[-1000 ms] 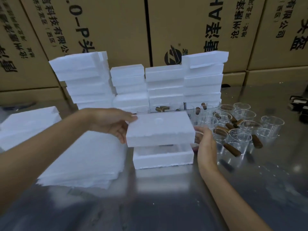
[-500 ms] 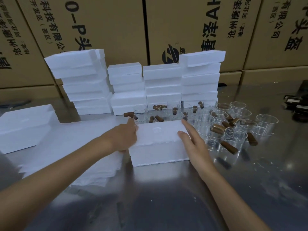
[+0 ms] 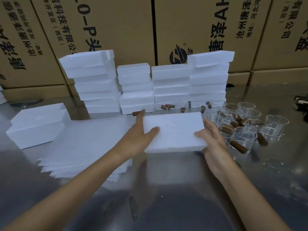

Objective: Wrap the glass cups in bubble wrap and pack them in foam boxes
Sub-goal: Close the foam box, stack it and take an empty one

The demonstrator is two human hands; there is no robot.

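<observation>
- Cartons (image 3: 116, 27) are seen walling off the back, with foam stacks (image 3: 166, 85) lined up against them.
- The steel counter (image 3: 166, 189) is spread across the foreground, and a wrap pile (image 3: 86, 144) is laid flat on its left side.
- A spare box (image 3: 38, 125) is parked at far left, closed.
- The foam box (image 3: 173, 132) is held dead centre, lid on, its near edge appearing lifted or tilted; whether it is off the counter cannot be told.
- It is flanked by both hands: the left hand (image 3: 138, 135) is laid along its left edge, fingers straight, thumb on top; the right hand (image 3: 211, 139) is cupped round the right end, thumb on top, the grip closed on it.
- Cups (image 3: 241, 124) are crowded just beside the right hand; a careless swing could knock them over, and a loose lid could slip.
</observation>
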